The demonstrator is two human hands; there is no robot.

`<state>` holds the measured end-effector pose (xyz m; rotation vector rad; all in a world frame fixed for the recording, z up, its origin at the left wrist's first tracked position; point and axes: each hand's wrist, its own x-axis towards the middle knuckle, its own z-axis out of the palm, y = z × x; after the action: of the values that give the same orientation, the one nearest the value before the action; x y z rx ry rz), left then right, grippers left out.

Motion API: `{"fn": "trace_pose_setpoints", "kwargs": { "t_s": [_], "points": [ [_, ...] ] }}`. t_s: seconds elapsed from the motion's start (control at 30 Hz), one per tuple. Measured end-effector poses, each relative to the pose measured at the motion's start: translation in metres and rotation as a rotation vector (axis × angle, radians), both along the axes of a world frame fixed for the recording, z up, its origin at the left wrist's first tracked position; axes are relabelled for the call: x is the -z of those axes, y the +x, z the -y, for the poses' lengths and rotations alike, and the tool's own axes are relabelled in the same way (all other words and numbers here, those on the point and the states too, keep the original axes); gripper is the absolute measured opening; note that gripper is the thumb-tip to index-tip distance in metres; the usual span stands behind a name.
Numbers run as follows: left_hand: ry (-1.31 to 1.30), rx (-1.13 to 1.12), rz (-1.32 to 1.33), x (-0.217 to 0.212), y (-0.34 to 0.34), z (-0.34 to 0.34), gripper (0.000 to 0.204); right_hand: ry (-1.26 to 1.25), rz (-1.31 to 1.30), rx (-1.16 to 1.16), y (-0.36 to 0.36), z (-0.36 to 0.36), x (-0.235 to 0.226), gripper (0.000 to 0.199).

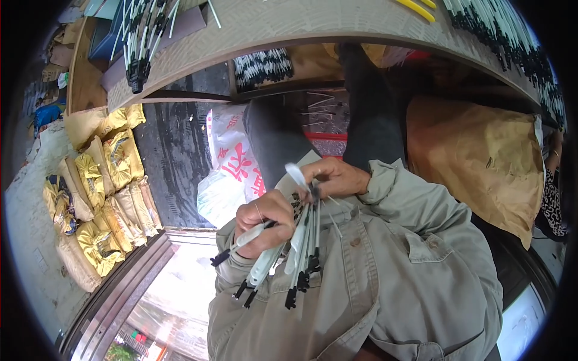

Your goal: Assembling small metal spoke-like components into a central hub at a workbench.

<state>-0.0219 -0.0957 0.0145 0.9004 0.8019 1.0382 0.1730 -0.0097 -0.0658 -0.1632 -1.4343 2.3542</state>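
My left hand is closed, its fingers curled round white plastic sticks with black ends. One white stick pokes out past its knuckles, black tip outward. Just to the right, my right hand has its fingers pinched together at the upper end of a black-tipped stick, where a pale end is blurred. A loose bundle of these black-tipped sticks hangs between the hands, against the front of my jacket, black ends down. Exactly which sticks each hand grips is partly hidden by the fingers.
Ahead, a worktable carries black-tipped sticks at left and a larger pile at right, plus yellow strips. Brown-and-yellow packages are stacked at left. A white bag lies by my leg; a large brown sack stands right.
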Motion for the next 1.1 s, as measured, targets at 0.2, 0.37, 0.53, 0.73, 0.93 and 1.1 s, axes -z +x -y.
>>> {"fn": "trace_pose_setpoints", "kwargs": {
  "t_s": [0.2, 0.37, 0.53, 0.73, 0.93, 1.1],
  "points": [
    [0.059, -0.094, -0.074, -0.004, 0.015, -0.009, 0.006, -0.386, 0.067, 0.125, 0.0, -0.003, 0.014, 0.012],
    [-0.001, -0.176, -0.068, -0.007, 0.014, -0.004, 0.007, -0.392, 0.077, 0.166, -0.005, 0.005, 0.005, 0.012],
    [0.136, -0.062, -0.174, -0.021, 0.012, -0.008, 0.006, -0.299, 0.123, 0.143, -0.015, 0.011, -0.004, 0.014],
    [0.002, -0.377, -0.362, -0.021, 0.023, -0.006, 0.007, -0.185, -0.15, 0.482, 0.006, 0.017, -0.059, 0.067],
    [0.066, -0.441, -0.366, -0.025, 0.052, -0.007, 0.006, 0.545, 0.115, 0.603, 0.014, 0.02, -0.074, 0.064],
    [0.053, -0.371, -0.397, -0.027, 0.054, -0.004, 0.008, 0.578, 0.131, 0.694, 0.014, 0.022, -0.081, 0.045]
  ]
}}
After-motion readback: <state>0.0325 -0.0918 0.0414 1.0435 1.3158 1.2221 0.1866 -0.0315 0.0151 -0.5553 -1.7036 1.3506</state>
